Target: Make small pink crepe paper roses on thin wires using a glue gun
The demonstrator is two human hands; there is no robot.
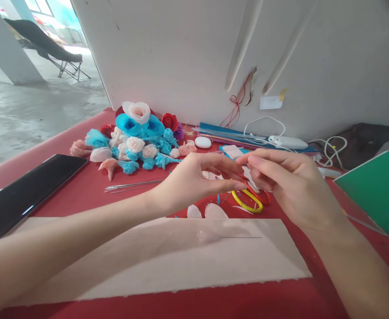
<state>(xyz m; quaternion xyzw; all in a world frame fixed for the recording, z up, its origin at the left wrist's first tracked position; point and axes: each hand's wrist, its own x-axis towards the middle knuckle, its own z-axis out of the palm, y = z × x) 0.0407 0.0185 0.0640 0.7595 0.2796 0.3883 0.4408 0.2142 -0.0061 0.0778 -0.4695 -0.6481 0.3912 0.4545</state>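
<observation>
My left hand (204,175) reaches over the table from the left, thumb and fingers apart. My right hand (280,179) meets its fingertips from the other side, with thumb and forefinger pinched together; what lies in the pinch, if anything, is too small to make out. Behind and below the fingers lie scissors (254,208) with yellow and red handles, partly hidden by my right hand. Cut pale petals (216,211) are on the red table under my left hand. Nearer me, a pale pink bud on a thin wire stem (209,236) rests on a long sheet of paper (181,270).
Blue, white, pink and red paper flowers (136,144) are heaped at the back left, with thin wires (132,184) in front. A black phone (31,190) lies at left. A white power strip (287,141) stands along the wall; a green board (376,195) is at right.
</observation>
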